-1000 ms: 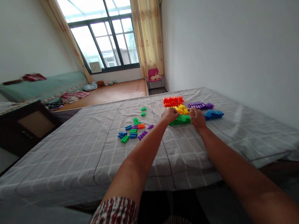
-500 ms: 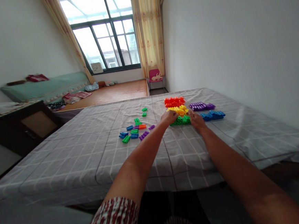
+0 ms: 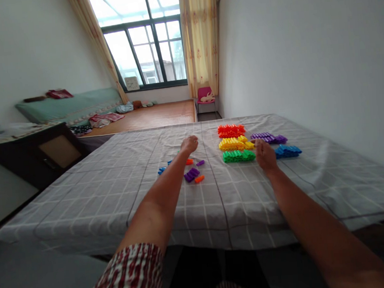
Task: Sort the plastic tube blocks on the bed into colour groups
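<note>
My left hand (image 3: 190,144) is over the middle of the table, fingers drawn together; whatever it may hold is too small to make out. Beneath that forearm lie loose pieces: purple ones (image 3: 192,175), an orange one (image 3: 199,179) and blue ones (image 3: 161,170). My right hand (image 3: 265,152) has its fingertips closed at the right end of the yellow row (image 3: 233,144), apparently on a yellow piece. A red row (image 3: 231,130) lies behind the yellow one, a green row (image 3: 238,156) in front. Purple (image 3: 268,138) and blue (image 3: 288,151) rows are to the right.
A grey checked cloth (image 3: 243,202) covers the table. Beyond are a bed (image 3: 163,113), a pink chair (image 3: 204,94) and a window. A dark cabinet (image 3: 37,160) stands at the left, and a white wall runs along the right.
My left hand has moved left, away from the yellow and green rows, toward the loose pieces. My right hand stays by the yellow row. The view has shifted slightly, and an orange piece now shows.
</note>
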Demonstrator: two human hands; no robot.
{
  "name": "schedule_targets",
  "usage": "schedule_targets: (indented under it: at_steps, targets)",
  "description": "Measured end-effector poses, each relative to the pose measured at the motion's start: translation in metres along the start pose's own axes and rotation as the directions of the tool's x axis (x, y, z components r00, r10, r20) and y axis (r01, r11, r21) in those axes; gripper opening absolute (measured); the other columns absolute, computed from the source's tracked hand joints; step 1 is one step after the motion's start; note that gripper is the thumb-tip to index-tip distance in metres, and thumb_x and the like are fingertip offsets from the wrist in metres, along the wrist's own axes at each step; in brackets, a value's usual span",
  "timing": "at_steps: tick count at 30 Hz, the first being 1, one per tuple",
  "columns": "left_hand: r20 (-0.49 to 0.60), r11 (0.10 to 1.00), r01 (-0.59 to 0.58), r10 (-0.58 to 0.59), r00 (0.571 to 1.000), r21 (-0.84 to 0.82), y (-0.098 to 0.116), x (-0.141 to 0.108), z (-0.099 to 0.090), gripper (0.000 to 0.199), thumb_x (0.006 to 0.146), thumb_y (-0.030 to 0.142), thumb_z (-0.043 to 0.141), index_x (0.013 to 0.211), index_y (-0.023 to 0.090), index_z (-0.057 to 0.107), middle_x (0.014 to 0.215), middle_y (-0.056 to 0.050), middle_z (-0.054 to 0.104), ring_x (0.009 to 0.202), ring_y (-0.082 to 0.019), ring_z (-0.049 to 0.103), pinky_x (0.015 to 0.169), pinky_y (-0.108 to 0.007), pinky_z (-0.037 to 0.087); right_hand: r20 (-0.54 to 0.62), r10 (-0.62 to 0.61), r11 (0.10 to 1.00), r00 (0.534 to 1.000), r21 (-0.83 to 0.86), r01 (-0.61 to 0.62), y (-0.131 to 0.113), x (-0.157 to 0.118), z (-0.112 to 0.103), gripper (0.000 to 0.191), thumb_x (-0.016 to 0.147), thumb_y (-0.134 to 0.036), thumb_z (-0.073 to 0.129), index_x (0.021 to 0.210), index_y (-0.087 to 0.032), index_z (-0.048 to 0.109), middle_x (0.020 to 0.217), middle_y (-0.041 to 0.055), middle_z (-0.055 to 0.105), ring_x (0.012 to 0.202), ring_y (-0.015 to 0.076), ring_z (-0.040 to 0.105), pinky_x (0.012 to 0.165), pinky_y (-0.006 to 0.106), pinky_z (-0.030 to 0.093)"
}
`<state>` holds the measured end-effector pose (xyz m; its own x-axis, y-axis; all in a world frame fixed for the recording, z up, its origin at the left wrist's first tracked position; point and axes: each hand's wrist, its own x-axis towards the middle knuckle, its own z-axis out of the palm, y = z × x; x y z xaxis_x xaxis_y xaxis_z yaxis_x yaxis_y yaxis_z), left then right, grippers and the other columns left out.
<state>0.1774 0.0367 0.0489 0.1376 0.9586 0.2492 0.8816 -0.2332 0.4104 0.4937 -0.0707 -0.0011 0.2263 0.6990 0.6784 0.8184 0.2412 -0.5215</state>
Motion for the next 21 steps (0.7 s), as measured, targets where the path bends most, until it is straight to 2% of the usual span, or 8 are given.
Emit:
schedule_targets:
  at_steps: [3,6,8,11,14,17,21]
  targets:
    - [0.101,0.992,0.113,-0.117,0.988,0.047,-0.051,0.0,-0.02,0.031,0.083,0.031,0.057,0.108,0.018,0.07,0.111,-0.009,0.072,0.105,-0.022,0.064,0.091,-0.029,0.046,-0.01,-0.038,0.999,0.999,0.001,0.038,-0.005,0.0,-0.001,0.056,0.098,-0.046,0.017,0.102,-0.017,0.065,0.099,0.0135,0.069,0.087,0.023,0.061,0.082,0.035,0.044]
    - [0.148,0.993,0.11,-0.114,0.982,0.035,-0.082,-0.013,-0.029,0.029,0.081,0.034,0.06,0.102,0.017,0.071,0.108,-0.009,0.072,0.103,-0.022,0.065,0.091,-0.029,0.047,0.002,-0.043,0.999,0.999,0.005,0.043,-0.005,0.0,0.0,0.053,0.098,-0.043,0.019,0.102,-0.017,0.065,0.099,0.0136,0.069,0.087,0.0229,0.061,0.081,0.035,0.044]
    - [0.19,0.999,0.014,-0.009,0.982,-0.029,-0.089,-0.024,-0.03,0.027,0.082,0.035,0.058,0.099,0.019,0.072,0.109,-0.007,0.072,0.104,-0.021,0.064,0.094,-0.028,0.046,0.003,-0.036,0.999,0.999,0.009,0.036,-0.003,0.0,0.0,0.052,0.099,-0.043,0.019,0.102,-0.017,0.065,0.098,0.013,0.069,0.085,0.0218,0.062,0.079,0.034,0.045]
    - [0.227,0.975,-0.148,0.184,0.956,-0.164,-0.088,-0.036,-0.03,0.037,0.088,0.042,0.048,0.107,0.02,0.07,0.114,-0.005,0.071,0.11,-0.019,0.061,0.1,-0.029,0.043,-0.019,-0.019,1.0,1.0,0.002,0.019,0.002,0.0,0.0,0.053,0.099,-0.044,0.019,0.101,-0.017,0.065,0.094,0.0115,0.069,0.08,0.0203,0.062,0.076,0.033,0.045]
    - [0.173,0.956,-0.198,0.237,0.956,-0.217,-0.092,-0.04,-0.039,0.048,0.09,0.05,0.04,0.114,0.019,0.068,0.12,-0.005,0.069,0.116,-0.021,0.058,0.103,-0.03,0.041,-0.055,-0.01,1.0,0.998,-0.008,0.01,0.005,-0.001,-0.001,0.054,0.099,-0.046,0.018,0.098,-0.017,0.065,0.087,0.0102,0.069,0.076,0.0198,0.063,0.074,0.032,0.045]
    - [0.072,0.975,-0.146,0.16,0.984,-0.17,-0.112,-0.043,-0.052,0.051,0.091,0.05,0.038,0.112,0.016,0.069,0.119,-0.007,0.069,0.112,-0.022,0.059,0.1,-0.03,0.042,-0.084,-0.004,1.0,0.996,-0.015,0.002,0.006,-0.003,-0.002,0.056,0.099,-0.047,0.017,0.096,-0.017,0.064,0.085,0.0098,0.069,0.074,0.0191,0.063,0.073,0.032,0.045]
    - [-0.046,0.994,0.06,-0.064,0.997,-0.096,-0.155,-0.055,-0.058,0.045,0.091,0.04,0.038,0.11,0.014,0.07,0.111,-0.007,0.072,0.105,-0.021,0.063,0.092,-0.028,0.045,-0.101,0.015,0.999,0.995,-0.032,-0.018,0.006,-0.004,0.0,0.055,0.099,-0.047,0.017,0.095,-0.017,0.064,0.083,0.0092,0.069,0.072,0.0184,0.062,0.073,0.032,0.045]
